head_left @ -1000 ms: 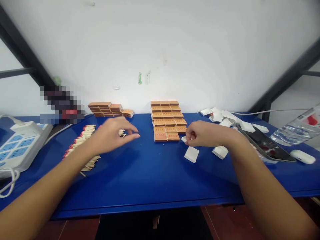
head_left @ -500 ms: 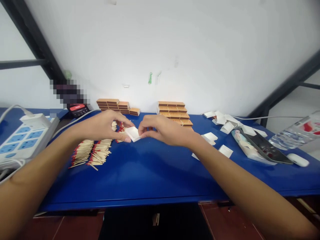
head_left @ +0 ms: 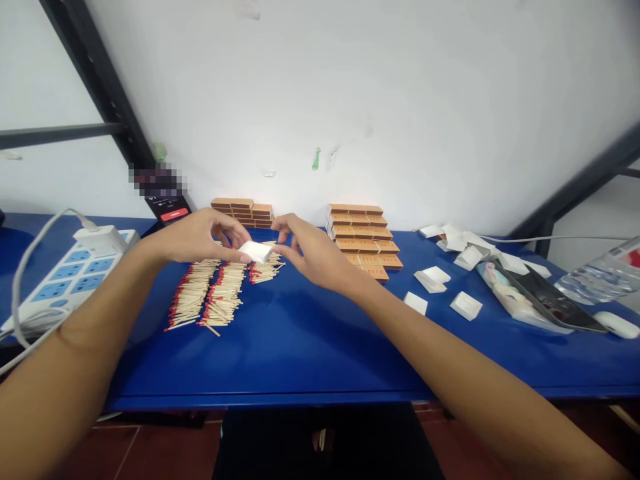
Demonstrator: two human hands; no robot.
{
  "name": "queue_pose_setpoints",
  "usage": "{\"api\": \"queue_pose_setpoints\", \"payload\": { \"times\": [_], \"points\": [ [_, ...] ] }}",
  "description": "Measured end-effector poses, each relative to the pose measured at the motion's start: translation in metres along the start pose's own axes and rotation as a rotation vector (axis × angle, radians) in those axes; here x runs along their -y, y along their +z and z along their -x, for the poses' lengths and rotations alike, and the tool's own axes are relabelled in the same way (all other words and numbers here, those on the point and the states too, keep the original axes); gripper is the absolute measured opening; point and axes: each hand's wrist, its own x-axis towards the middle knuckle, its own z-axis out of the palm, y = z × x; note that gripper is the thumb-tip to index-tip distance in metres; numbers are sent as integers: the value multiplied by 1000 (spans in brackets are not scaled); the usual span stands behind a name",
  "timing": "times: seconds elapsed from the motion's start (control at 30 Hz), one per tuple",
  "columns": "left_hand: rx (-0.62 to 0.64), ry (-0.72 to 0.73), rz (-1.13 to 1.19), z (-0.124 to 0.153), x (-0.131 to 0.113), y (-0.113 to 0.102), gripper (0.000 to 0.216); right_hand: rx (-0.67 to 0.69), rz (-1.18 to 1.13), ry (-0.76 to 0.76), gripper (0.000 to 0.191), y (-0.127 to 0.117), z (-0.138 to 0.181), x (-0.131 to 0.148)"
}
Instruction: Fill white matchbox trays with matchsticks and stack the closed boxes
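Over the matches, my left hand (head_left: 207,238) pinches a small white matchbox tray (head_left: 256,251) between thumb and fingers, closed on its left end. The tray is tilted and its inside is hard to make out. My right hand (head_left: 310,252) is at the tray's right end, its thumb touching or almost touching the edge. Its other fingers are apart from the thumb, curved above the tray. Below lie loose red-tipped matches in rows: a left row (head_left: 190,293), a middle row (head_left: 223,297) and a smaller pile (head_left: 265,270) partly hidden by the tray.
Stacked matchboxes (head_left: 365,233) stand by the wall, with another stack (head_left: 245,210) farther left. White trays (head_left: 467,305) lie scattered at right, near a dark flat device (head_left: 540,293), a white mouse (head_left: 619,325) and a clear bottle (head_left: 600,273). A power strip (head_left: 75,273) and phone (head_left: 167,203) are left.
The view has shifted, so the table's contents appear farther right. The white tray has changed its tilt in my left hand. My right hand's fingers have spread from their pinch on it.
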Motion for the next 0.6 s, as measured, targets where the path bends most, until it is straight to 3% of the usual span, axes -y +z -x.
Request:
{"api": "queue_pose_setpoints", "payload": {
  "times": [0.07, 0.13, 0.2, 0.3, 0.6],
  "points": [
    [-156, -50, -47, -1, 7, -1, 44, -47, 3, 57, 16, 12, 4, -6],
    [-293, -75, -89, -3, 13, 1, 44, 20, 35, 63, 15, 24, 7, -13],
    [-344, -76, -112, -5, 16, 4, 42, 101, 63, 60, 19, 33, 9, -18],
    [-317, -51, -120, -7, 17, 11, 38, 155, 76, 70, 19, 41, 8, -19],
    [-240, 23, -155, -14, 19, 32, 31, 140, 53, 120, 8, 44, 8, -19]
  ]
}}
